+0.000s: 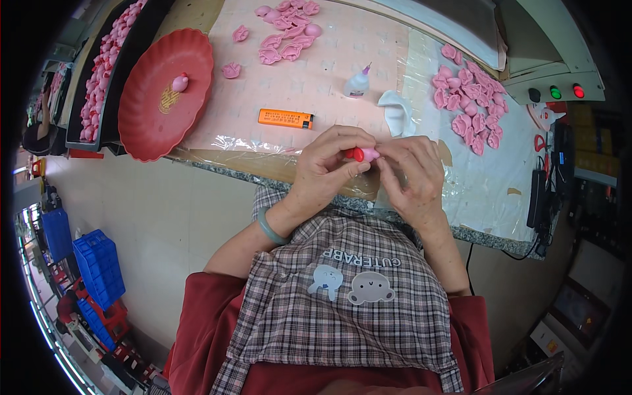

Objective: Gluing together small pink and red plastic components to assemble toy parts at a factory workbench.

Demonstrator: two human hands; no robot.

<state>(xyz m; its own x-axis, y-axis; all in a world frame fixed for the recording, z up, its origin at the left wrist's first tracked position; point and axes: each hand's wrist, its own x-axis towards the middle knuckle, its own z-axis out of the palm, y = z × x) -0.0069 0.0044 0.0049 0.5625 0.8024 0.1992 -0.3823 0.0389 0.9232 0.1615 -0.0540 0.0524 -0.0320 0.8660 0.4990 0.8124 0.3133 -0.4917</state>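
Note:
Near the front edge of the table, both hands meet around a small pink figure with red parts [366, 155]. My left hand [327, 163] pinches it from the left, thumb and fingers closed on its red end. From the other side, the fingertips of my right hand [415, 172] close on its pink end and partly hide it. An orange lighter [284, 118] lies beyond my left hand. A small white squeeze bottle with a thin purple tip [357, 83] stands farther back. Just beyond my right hand is a crumpled white piece [396, 113], perhaps cloth or a finger cover.
A red scalloped dish [141, 115] at the left holds one pink figure [180, 82]. Beside it, a black tray [99, 139] holds many pink-and-red pieces. Loose pink pieces lie at the back [289, 51] and right [479, 99]. Lit green and red switches [566, 91] sit at far right.

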